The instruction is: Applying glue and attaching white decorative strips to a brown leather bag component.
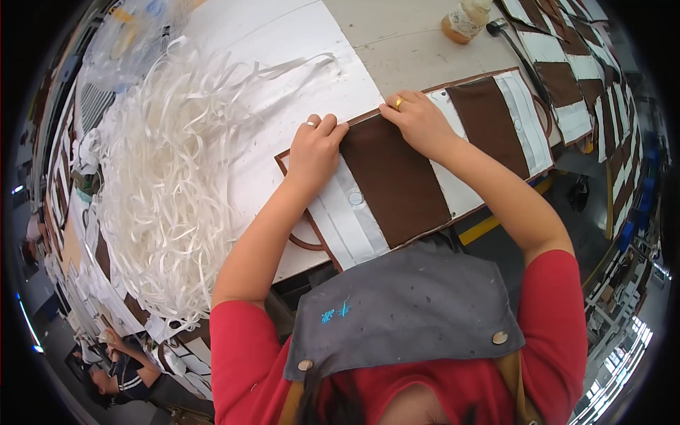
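Observation:
A flat brown and white bag panel (400,180) lies at the near edge of the worktable, with white pieces beside its brown lining and brown edging round it. A curved brown handle (306,247) shows at its left end, and another at its right. My left hand (316,152) is closed at the panel's far edge, its fingers curled and the fingertips partly hidden. To the right, my right hand (423,126) pinches the same far edge between thumb and fingers. A short stretch of edge lies between the two hands.
A large heap of thin white strips (173,184) covers the table's left part. At the back stand a jar (465,23) of amber contents and a black-headed tool (498,27). More brown and white panels (567,85) lie at right. Another person (120,368) sits at lower left.

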